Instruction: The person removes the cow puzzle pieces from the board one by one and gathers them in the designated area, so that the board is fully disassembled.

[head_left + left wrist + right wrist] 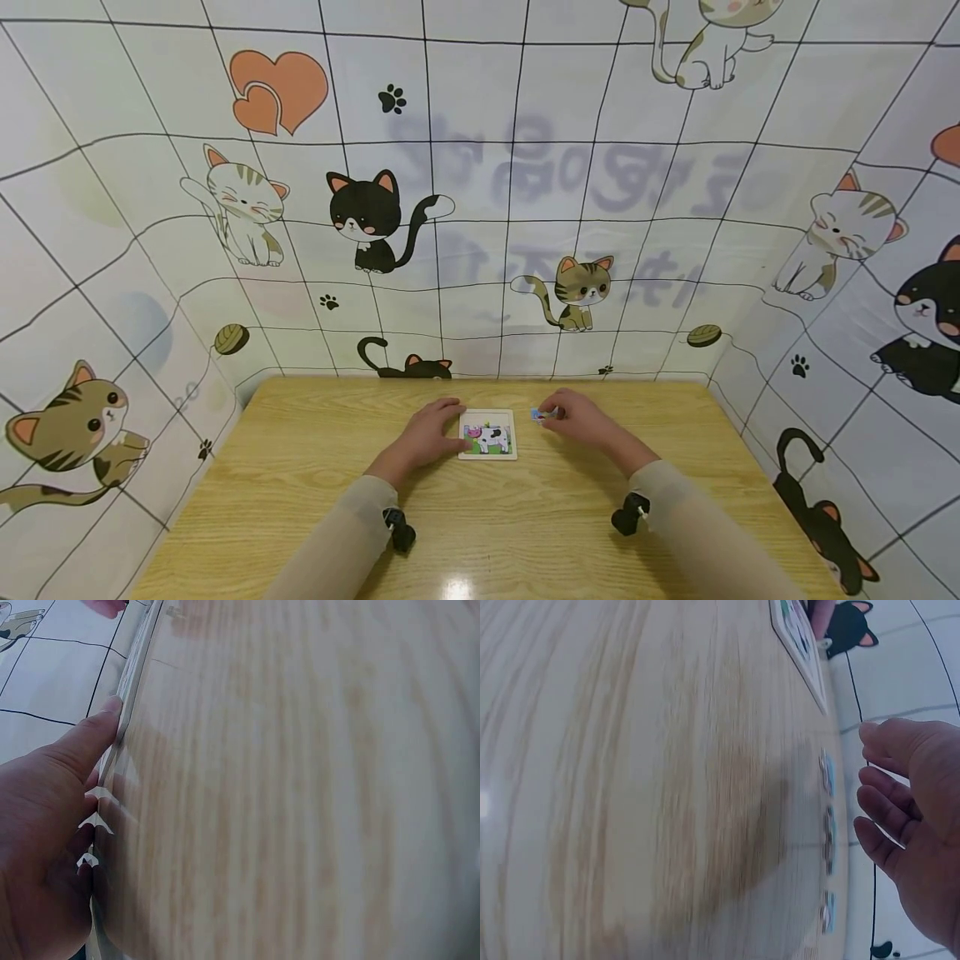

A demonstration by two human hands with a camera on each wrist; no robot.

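A small square cow jigsaw puzzle (489, 438) in a pale frame lies flat on the wooden table. My left hand (429, 433) rests at its left side, the thumb by the lower left corner and the fingers by the upper left. In the left wrist view the left hand (52, 817) shows an extended thumb against the frame's thin edge. To the right of the puzzle, my right hand (581, 419) hovers over loose puzzle pieces (536, 414). The right wrist view shows the right hand (922, 817) with loosely bent fingers, apart from several small pieces (829, 840) lying in a row.
The wooden table (300, 492) runs to a back wall covering (480, 183) printed with cats and grid lines. Similar panels stand at both sides. A dark wrist camera (401, 531) sits on the left sleeve and another camera (630, 513) on the right.
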